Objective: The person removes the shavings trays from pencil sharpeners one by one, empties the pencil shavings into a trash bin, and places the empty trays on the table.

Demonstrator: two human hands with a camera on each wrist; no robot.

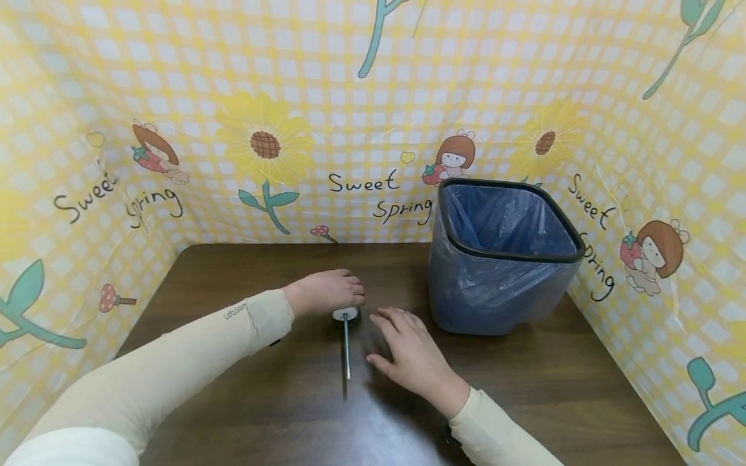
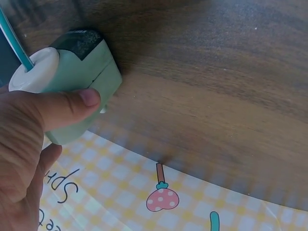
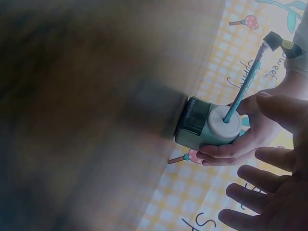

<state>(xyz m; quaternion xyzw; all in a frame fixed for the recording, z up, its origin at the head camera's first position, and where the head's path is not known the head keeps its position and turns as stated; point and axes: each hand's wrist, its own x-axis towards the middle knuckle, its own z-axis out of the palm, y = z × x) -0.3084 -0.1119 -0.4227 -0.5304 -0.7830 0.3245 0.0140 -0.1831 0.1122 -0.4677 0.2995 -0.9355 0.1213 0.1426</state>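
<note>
Two hands are seen above a dark wooden table point(image 1: 245, 401). A small green pencil sharpener point(image 2: 79, 82) with a white round front is gripped by the left hand point(image 1: 326, 292); the thumb point(image 2: 62, 106) is pressed on its side and the fingers are curled around it, as is shown in the right wrist view. The sharpener stands on the table near the middle, just left of the bin. A teal pencil point(image 1: 346, 343) is inserted into the white front of the sharpener and is pointed toward the person.

The right hand point(image 1: 410, 356) is held open just beside the pencil, with its fingers straight and spread, and nothing is held by it. Whether the table is touched by the palm cannot be told.

A dark bin point(image 1: 501, 259) lined with a blue plastic bag is placed on the table, to the right of the hands and near the back. The table is surrounded by a yellow checked backdrop point(image 1: 350, 116) printed with sunflowers and the words "Sweet Spring".
</note>
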